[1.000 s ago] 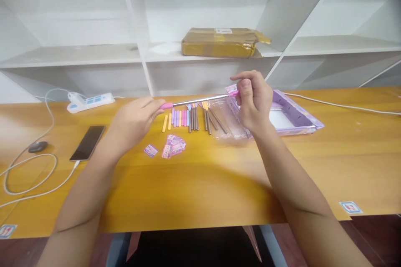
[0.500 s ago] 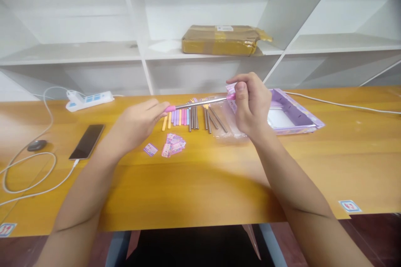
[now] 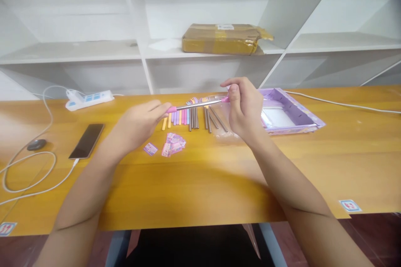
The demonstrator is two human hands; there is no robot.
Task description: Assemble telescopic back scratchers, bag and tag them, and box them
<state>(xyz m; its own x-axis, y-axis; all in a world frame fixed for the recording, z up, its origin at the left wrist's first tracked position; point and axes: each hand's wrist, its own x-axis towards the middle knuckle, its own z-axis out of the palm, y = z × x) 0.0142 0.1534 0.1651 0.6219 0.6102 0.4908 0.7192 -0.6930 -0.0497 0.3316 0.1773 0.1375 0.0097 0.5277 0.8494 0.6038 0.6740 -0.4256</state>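
A thin metal rod with pink ends (image 3: 199, 104) stretches nearly level above the table between my two hands. My left hand (image 3: 138, 124) is closed round its pink handle end, with the fingertips pressed together. At the other end, my right hand (image 3: 246, 110) grips the pink head, which the fingers and thumb mostly cover. Below the rod lie a row of coloured handles (image 3: 176, 118), several loose metal tubes (image 3: 194, 119) and some striped coloured heads (image 3: 204, 99). Small printed purple-pink cards (image 3: 173, 144) are piled nearer to me.
To the right sits an open purple box (image 3: 293, 127), beside clear plastic wrapping (image 3: 224, 137). A phone (image 3: 87, 142) on a cable, a black mouse (image 3: 36, 145) and a power strip (image 3: 90, 100) are at left. A taped carton (image 3: 219, 41) rests on the shelf behind.
My right hand has moved left and slightly down, closer to my left hand, and less of the metal rod shows between them. My left hand has barely shifted.
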